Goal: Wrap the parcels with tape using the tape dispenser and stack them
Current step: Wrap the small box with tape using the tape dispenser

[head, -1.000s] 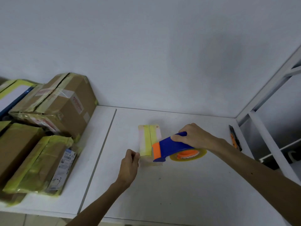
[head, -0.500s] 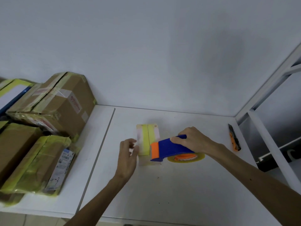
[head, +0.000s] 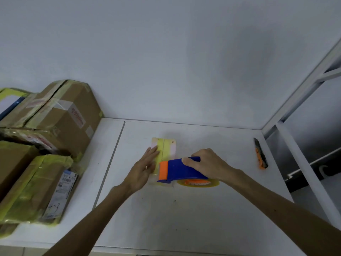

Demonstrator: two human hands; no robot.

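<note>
A small flat pale parcel (head: 167, 147) with yellow tape strips along its top lies on the white table (head: 184, 209). My left hand (head: 143, 169) rests flat on the parcel's left side, fingers stretched out. My right hand (head: 206, 164) grips the blue and orange tape dispenser (head: 177, 169), whose orange front end sits on the parcel's near right part. The yellow tape roll (head: 198, 182) shows under the dispenser. The parcel's near end is hidden by my hands and the dispenser.
Several taped cardboard boxes (head: 60, 115) are piled at the left, with a yellow-taped one (head: 35, 189) lying nearest. An orange and black utility knife (head: 261, 156) lies at the table's right edge. A white shelf frame (head: 302, 163) stands to the right.
My left hand went from pinching the parcel's near left corner to lying flat on its top. The dispenser stayed on the parcel's near end in my right hand.
</note>
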